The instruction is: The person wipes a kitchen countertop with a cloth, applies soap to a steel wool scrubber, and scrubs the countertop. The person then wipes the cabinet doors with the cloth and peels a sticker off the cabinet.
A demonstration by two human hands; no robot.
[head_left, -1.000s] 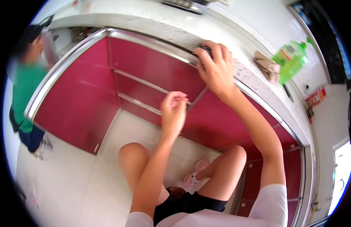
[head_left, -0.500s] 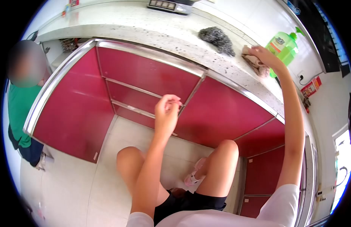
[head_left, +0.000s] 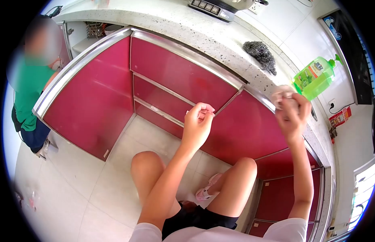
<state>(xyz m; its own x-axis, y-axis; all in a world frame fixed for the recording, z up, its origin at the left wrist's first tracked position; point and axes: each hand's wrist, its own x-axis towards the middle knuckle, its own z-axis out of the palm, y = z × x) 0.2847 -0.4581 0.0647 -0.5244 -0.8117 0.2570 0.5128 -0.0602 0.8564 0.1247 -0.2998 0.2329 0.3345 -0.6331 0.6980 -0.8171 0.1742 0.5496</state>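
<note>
My right hand [head_left: 291, 119] grips a crumpled beige-brown cloth [head_left: 282, 93], slightly blurred, at the counter's front edge. Just behind the cloth stands a green pump bottle [head_left: 315, 76] with a printed label. A dark, speckled, bunched thing [head_left: 260, 56] lies farther left on the pale counter [head_left: 219, 44]; its kind is unclear. In front of the red drawer fronts [head_left: 175, 72], my left hand [head_left: 199, 121] is raised with its fingers curled in, and nothing shows in it.
A black and silver appliance with buttons [head_left: 211, 9] sits at the back of the counter. At left, a person in a green top [head_left: 30, 90] stands beyond the red cabinet end [head_left: 90, 97]. My bent knees [head_left: 242, 169] are below the counter, over the tiled floor [head_left: 86, 185].
The right hand has lifted the cloth from the countertop and drawn it toward me, past the edge. My view has shifted, so the counter things appear farther right. The left hand stays curled.
</note>
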